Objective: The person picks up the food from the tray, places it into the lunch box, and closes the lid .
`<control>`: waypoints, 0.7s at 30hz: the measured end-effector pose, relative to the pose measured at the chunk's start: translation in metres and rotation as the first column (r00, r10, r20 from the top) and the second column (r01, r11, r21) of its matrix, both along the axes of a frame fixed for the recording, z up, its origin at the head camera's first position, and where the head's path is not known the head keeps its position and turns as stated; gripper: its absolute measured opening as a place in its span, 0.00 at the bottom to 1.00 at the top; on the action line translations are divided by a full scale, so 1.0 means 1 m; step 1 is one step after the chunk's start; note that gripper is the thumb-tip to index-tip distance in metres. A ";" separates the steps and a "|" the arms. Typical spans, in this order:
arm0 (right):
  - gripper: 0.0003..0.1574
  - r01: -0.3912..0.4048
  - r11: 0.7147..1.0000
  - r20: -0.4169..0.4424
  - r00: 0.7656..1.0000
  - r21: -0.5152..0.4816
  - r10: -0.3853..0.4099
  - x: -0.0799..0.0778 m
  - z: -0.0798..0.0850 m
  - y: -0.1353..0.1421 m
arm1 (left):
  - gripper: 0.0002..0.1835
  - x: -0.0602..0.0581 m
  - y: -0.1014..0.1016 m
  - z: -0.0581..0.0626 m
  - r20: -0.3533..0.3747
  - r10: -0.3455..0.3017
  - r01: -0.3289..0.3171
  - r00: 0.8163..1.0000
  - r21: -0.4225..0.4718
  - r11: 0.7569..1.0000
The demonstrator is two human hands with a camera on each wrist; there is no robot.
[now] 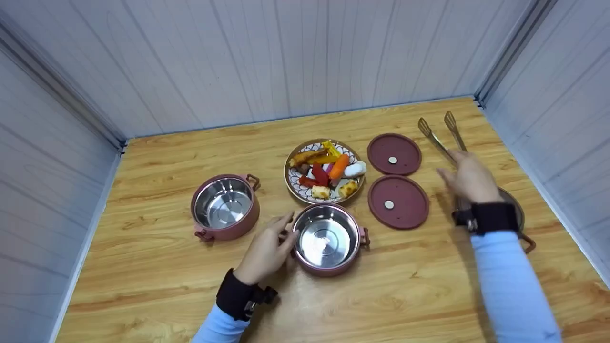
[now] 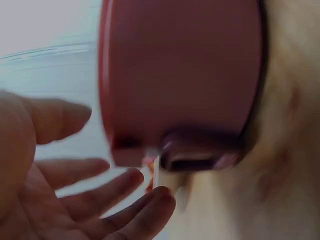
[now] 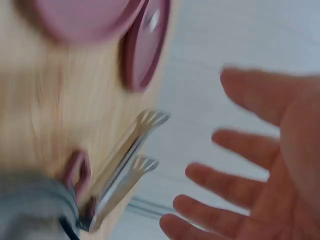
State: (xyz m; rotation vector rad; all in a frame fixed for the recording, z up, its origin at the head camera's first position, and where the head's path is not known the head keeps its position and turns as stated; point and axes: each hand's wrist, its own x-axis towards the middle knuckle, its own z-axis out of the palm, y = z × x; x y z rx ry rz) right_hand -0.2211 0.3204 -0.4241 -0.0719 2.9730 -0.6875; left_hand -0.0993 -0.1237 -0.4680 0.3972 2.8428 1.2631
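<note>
A wooden table (image 1: 157, 262) stands in a corner of pale panelled walls (image 1: 286, 62). On its right side lie the metal tongs (image 3: 119, 193), with their slotted ends toward the back wall and apart from each other. The right hand (image 1: 472, 178) is over their near part in the head view; its fingers are spread and pinch nothing. Probably the tongs are laid on this side so that this hand can reach them easily.

The left hand (image 1: 267, 250) is also open, its fingers loosely apart, just beside the handle of the front pot (image 1: 324, 243). I cannot tell if a fingertip touches it; perhaps the hand is there to steady this pot. The pot has no lid on, which seems to leave it ready for filling.

Behind it is a plate (image 1: 299, 189) heaped with mixed food (image 1: 339, 166). Another uncovered pot (image 1: 224, 205) stands to the left. The upper lid (image 1: 393, 148) and the lower lid (image 1: 399, 209) lie flat between plate and tongs. A grey pan (image 1: 513, 199), partly hidden under the right wrist, sits close to the tongs' near end and could be in the way.
</note>
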 end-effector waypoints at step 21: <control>0.36 0.048 0.949 0.129 0.987 0.311 -0.092 -0.089 -0.011 0.037 | 0.23 -0.005 0.012 -0.018 0.041 0.121 -0.121 0.992 -0.021 0.992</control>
